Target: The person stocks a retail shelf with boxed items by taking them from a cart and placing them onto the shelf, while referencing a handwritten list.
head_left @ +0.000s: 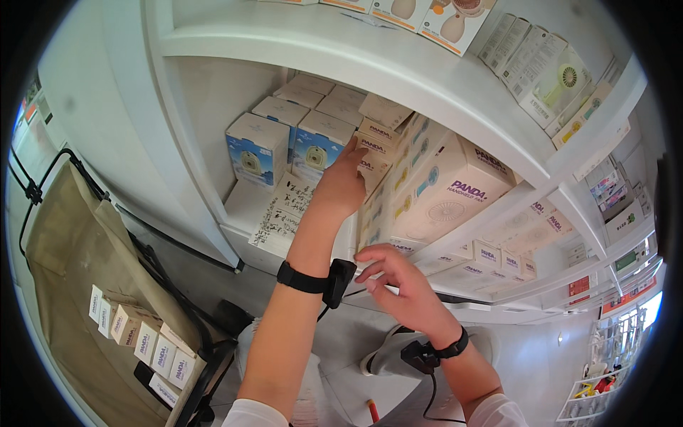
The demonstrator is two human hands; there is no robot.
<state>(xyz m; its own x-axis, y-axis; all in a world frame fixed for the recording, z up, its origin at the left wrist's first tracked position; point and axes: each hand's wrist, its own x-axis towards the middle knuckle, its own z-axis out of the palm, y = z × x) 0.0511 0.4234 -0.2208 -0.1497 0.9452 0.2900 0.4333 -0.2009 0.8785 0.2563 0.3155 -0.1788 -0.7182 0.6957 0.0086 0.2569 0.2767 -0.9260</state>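
My left hand (343, 183) reaches into the white shelf compartment. Its outstretched fingers touch the front of a stack of small cream fan boxes (376, 146), and they hold nothing that I can see. Left of that stack stand blue-and-white boxes (257, 153) with a fan pictured on them. Below them lies a white sheet or panel with dark handwriting (282, 213). My right hand (402, 285) hovers in front of the shelf edge with loosely bent, parted fingers and nothing in it. Close to it is a row of large handheld-fan boxes (452, 196).
At the lower left stands a beige fabric cart (71, 256) with several small white boxes (163, 356) inside. An upper shelf (341, 50) overhangs my hands and carries more fan boxes (455, 21). Further boxes (491, 260) fill the compartments to the right.
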